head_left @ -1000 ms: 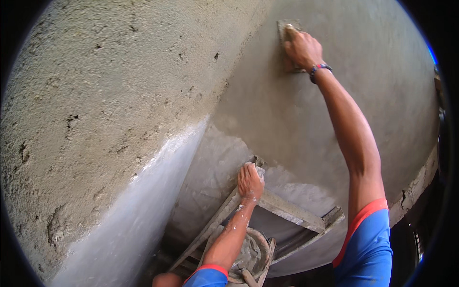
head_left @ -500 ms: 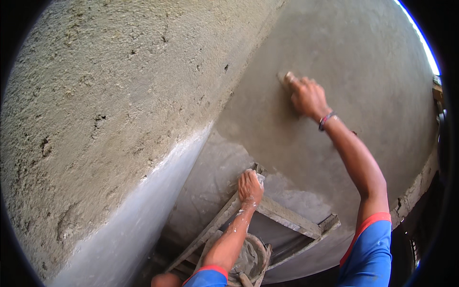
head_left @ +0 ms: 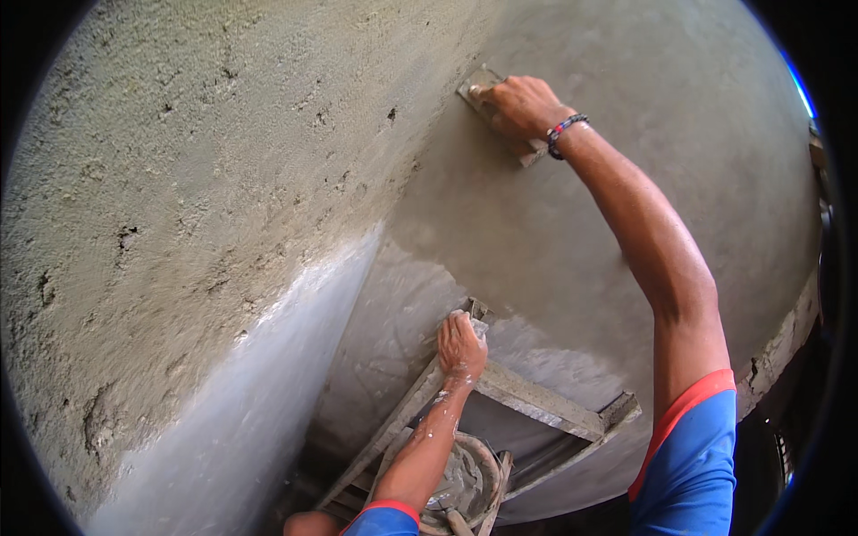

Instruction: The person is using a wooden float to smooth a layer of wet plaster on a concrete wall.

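My right hand (head_left: 529, 109) is closed around a flat plastering float (head_left: 488, 105), pressed against the smooth grey plaster of the right wall (head_left: 581, 232). Its left end lies close to the corner where the two walls meet; my fingers and palm cover much of the tool. Lower down, my left hand (head_left: 461, 344) is wrapped over the top end of one rail of a wooden ladder (head_left: 541, 404) leaning against the wall. A whitish, mortar-coated bit shows beside those fingers. Under my left forearm is a round bucket (head_left: 490, 464) with grey mortar (head_left: 460, 487) in it.
To the left rises a rough, pitted plastered wall (head_left: 223, 152), with a smoother pale band (head_left: 268, 357) below it. A lighter bare patch (head_left: 393, 304) borders the plaster near the corner. At the far right the wall ends at a rough edge (head_left: 778, 357).
My right hand has swept the float up and left across the wall to near the corner. My left hand keeps its hold on the ladder; the view has shifted slightly.
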The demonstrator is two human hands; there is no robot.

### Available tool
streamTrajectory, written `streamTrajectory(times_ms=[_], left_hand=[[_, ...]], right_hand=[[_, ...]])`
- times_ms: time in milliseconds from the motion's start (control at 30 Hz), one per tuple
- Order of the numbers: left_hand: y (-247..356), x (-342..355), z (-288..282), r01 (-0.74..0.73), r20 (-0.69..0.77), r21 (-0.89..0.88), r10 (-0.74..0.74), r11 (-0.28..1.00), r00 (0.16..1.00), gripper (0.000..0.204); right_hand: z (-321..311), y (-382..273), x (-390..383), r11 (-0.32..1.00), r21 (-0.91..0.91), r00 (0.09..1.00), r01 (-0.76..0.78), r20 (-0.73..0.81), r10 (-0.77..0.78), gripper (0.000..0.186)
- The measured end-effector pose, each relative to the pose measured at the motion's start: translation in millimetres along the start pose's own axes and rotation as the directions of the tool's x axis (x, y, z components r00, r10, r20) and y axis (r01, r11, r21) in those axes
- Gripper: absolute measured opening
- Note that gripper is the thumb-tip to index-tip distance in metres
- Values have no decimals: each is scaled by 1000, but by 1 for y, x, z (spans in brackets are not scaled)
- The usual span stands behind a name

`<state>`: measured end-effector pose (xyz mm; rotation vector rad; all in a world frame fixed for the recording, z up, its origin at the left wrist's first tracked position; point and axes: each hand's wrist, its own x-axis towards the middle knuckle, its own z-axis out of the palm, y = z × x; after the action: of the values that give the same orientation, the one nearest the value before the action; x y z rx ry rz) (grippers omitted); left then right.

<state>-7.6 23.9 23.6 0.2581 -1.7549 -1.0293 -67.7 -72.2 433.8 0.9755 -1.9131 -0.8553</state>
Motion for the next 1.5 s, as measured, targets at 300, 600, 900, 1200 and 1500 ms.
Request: streamTrajectory(times_ms=[300, 600, 900, 1200, 1500], left_hand=[[-5, 5, -1, -7, -21, 36, 7, 999, 1000, 38], [-3, 1, 1, 15, 19, 50, -16, 999, 1000, 39], [-4, 2, 2, -37, -18, 30, 37, 999, 999, 38], [-5, 6, 2, -5, -17, 57, 6, 998, 1000, 34], [-6, 4, 0, 20, 9, 45, -20, 999, 1000, 36]], right_hand=[[49, -74, -101, 980, -33, 971, 194, 146, -187, 37], [-54, 171, -83, 710, 183, 673, -680, -226, 704, 50], [-62, 84, 32, 812, 215, 788, -543, -206, 581, 29], [12, 57, -125, 976, -47, 976, -212, -56, 209, 57], [-2, 31, -90, 936, 48, 937, -348, -14, 349, 55]])
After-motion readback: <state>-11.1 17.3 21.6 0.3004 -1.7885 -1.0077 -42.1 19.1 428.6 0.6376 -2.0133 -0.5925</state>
